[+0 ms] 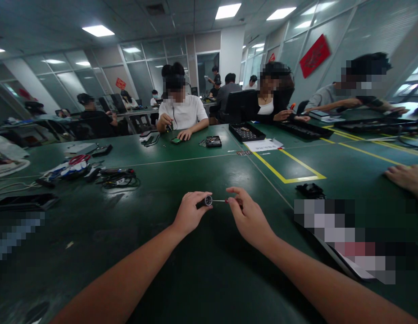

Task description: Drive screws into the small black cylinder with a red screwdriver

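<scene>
Above the green table, my left hand [192, 210] is closed around a small dark cylindrical part [208, 200], its round, pale-ringed end turned toward me. A slim screwdriver [220, 200] with a thin metal shaft and a red collar is pinched in my right hand [245, 211]. Its shaft points left and its tip meets the side of the cylinder; whether it sits in a screw is too small to tell. The fingers of my right hand cover most of the screwdriver's handle.
Bundled black cables [119, 177] and a red cable coil [79, 159] lie at left. A black part [310, 191] and a partly blurred paper [361, 265] are at right. Black trays [246, 132] stand farther back. Across the table a person [182, 112] works; another person's hand [406, 177] rests at right.
</scene>
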Demonstrator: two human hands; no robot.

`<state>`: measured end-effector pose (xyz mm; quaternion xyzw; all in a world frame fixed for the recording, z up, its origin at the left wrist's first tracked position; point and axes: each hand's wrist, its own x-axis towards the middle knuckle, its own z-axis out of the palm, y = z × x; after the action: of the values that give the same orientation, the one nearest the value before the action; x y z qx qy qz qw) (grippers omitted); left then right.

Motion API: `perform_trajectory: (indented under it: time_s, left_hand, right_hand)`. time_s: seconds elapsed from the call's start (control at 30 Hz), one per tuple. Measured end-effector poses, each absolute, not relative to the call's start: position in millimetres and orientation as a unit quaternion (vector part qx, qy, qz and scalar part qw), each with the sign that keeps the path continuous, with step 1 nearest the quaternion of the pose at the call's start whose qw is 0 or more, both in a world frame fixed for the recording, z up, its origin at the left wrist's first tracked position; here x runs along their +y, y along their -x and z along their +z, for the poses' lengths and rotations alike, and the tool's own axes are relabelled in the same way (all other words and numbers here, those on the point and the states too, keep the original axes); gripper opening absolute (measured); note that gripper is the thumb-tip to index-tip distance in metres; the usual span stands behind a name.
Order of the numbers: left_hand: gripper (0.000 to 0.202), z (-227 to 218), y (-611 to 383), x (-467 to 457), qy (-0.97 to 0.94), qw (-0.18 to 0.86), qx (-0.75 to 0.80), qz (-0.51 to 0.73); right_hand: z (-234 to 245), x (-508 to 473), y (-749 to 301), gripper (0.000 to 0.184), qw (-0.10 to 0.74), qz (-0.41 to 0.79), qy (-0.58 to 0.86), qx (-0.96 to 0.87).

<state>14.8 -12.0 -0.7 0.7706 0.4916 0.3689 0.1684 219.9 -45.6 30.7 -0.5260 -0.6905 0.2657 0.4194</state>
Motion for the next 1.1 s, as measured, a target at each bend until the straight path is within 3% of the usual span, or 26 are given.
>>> perform_trajectory:
  time_s: [0.1,0.27,0.6,0.77,1.03,1.1]
  left_hand:
    - [0.037,-0.1,-15.2,-12.8,-0.771,0.168,0.495,0.365]
    - [0.039,-0.9,-15.5,-12.3,-0.772,0.167,0.487,0.373]
    - [0.037,3.5,-16.9,-13.7,-0.769,0.171,0.499,0.362]
    - [0.035,3.1,-16.6,-14.6,-0.772,0.168,0.498,0.357]
    - [0.035,0.6,-15.7,-12.5,-0.77,0.166,0.498,0.362]
    - [0.035,1.0,-16.0,-13.0,-0.771,0.166,0.497,0.361]
  right_hand:
    - [32.6,-47.5,-220.7,0.027,0.411,0.271,0.521,-0.697]
    - [32.0,-45.5,-221.5,0.041,0.416,0.272,0.53,-0.687]
    - [31.8,-45.9,-221.0,0.025,0.429,0.275,0.515,-0.689]
    - [34.2,-44.7,-221.4,0.038,0.421,0.286,0.549,-0.663]
    - [32.4,-48.0,-222.0,0.02,0.428,0.304,0.521,-0.673]
    - [31.9,-46.3,-222.4,0.023,0.421,0.307,0.533,-0.667]
